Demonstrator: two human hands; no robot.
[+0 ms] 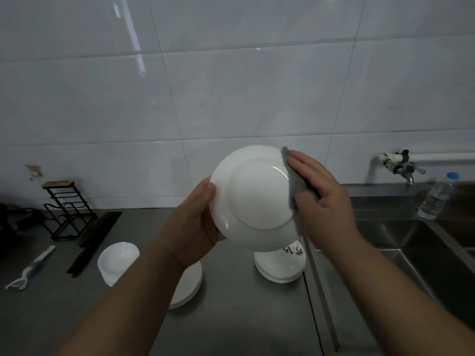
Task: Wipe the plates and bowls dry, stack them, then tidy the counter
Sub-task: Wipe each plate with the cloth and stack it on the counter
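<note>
In the head view, the only writing is a few black characters on the top dish of the right stack [281,268], too small for you to read. Your left hand [195,217] grips the white plate [257,199] by its left rim, thumb curled onto the underside facing you. Your right hand [321,191] lays straight fingers flat on the grey cloth [295,188], pressing it against the plate's right edge; its thumb is hidden. You hold the plate up over the counter [244,317].
</note>
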